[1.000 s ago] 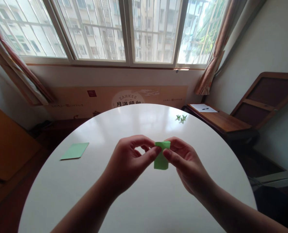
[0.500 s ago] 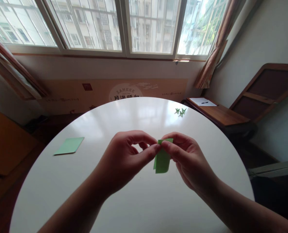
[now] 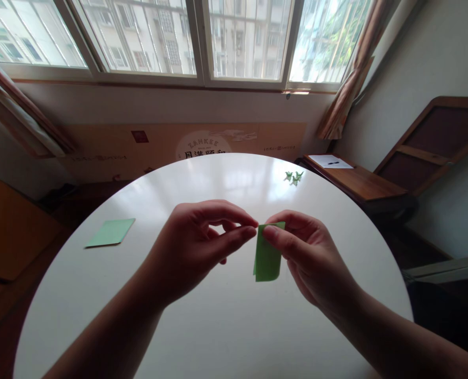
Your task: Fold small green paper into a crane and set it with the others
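Over the table, a folded sheet of green paper point(image 3: 268, 258) hangs with its two layers slightly apart at the lower left. My right hand point(image 3: 303, 245) grips its top edge between thumb and fingers, the thumb lying on the near face. My left hand point(image 3: 202, 242) is closed in a pinch, its thumb and index fingertips right at the paper's upper left corner. On the left part of the table lies a stack of light green square paper point(image 3: 111, 232). Several small folded green paper pieces point(image 3: 294, 178) sit together near the far right edge.
The round white table point(image 3: 202, 331) reflects light from the barred window point(image 3: 245, 42) behind it. At the right, a wooden side table point(image 3: 372, 181) carries a white sheet with a pen point(image 3: 334, 162). Curtains point(image 3: 334, 118) hang at both sides of the window.
My left fingertips have slid left to the paper's very corner, showing more of its top edge. My right hand has moved slightly right with the paper. The view has shifted a little.
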{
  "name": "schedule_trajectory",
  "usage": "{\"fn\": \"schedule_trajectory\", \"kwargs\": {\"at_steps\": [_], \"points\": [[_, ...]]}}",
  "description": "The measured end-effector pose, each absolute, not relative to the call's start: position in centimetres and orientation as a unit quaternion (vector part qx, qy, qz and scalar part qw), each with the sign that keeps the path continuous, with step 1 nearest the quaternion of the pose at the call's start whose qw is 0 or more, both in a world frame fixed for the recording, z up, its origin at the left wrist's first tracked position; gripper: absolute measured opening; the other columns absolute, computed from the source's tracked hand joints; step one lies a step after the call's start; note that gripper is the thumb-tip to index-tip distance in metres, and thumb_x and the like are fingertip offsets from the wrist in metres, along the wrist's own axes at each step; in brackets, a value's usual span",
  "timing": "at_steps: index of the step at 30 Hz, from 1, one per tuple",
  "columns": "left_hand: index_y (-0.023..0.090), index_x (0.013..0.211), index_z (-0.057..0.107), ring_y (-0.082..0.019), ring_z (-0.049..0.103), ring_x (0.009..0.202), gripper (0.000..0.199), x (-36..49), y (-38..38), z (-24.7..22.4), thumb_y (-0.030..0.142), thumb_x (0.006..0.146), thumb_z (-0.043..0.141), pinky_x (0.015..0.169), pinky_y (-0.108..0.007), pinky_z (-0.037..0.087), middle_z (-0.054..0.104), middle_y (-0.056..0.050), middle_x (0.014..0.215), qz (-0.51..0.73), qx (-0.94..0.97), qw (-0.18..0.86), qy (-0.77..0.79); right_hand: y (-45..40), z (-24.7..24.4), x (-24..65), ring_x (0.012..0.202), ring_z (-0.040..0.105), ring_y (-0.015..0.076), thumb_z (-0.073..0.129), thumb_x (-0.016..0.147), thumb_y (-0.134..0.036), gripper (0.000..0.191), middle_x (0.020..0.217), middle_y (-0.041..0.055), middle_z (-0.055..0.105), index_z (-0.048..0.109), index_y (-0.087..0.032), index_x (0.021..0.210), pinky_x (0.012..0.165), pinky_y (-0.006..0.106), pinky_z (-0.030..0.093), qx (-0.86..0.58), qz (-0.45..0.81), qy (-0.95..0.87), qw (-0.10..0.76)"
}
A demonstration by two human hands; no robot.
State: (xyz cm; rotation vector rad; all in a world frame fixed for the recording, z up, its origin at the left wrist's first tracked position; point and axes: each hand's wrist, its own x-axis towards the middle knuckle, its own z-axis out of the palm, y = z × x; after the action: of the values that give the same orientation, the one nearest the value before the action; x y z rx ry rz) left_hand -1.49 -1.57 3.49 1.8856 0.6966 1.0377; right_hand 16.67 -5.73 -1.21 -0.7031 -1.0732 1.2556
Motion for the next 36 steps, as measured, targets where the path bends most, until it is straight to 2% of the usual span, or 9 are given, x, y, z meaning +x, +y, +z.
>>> {"fn": "schedule_trajectory", "kwargs": {"at_steps": [11, 36], "points": [[0.021, 0.083, 0.077, -0.009, 0.064, 0.064, 0.006, -1.59, -1.37, 3.26, 0.015, 0.083, 0.076, 0.046, -0.014, 0.049, 0.073, 0.000, 0.080, 0.431, 0.787, 0.359, 0.259, -5.80, -1.10, 16.71, 0.069, 0.063, 0.0111, 0.080, 0.084, -0.026, 0.002, 0.073, -0.0013, 0.072, 0.078, -0.024, 0.085, 0.060, 0.021, 0.049, -0.301, 0.551, -0.479, 0.613], [0.019, 0.080, 0.077, -0.011, 0.061, 0.059, 0.002, -1.65, -1.16, 3.32, 0.019, 0.082, 0.077, 0.043, -0.018, 0.048, 0.072, -0.002, 0.077, 0.425, 0.791, 0.355, 0.261, -5.98, -0.99, 16.80, 0.065, 0.061, 0.0144, 0.081, 0.082, -0.028, 0.007, 0.070, 0.0003, 0.070, 0.077, -0.023, 0.081, 0.055, 0.024, 0.049, -0.330, 0.542, -0.481, 0.604]]}}
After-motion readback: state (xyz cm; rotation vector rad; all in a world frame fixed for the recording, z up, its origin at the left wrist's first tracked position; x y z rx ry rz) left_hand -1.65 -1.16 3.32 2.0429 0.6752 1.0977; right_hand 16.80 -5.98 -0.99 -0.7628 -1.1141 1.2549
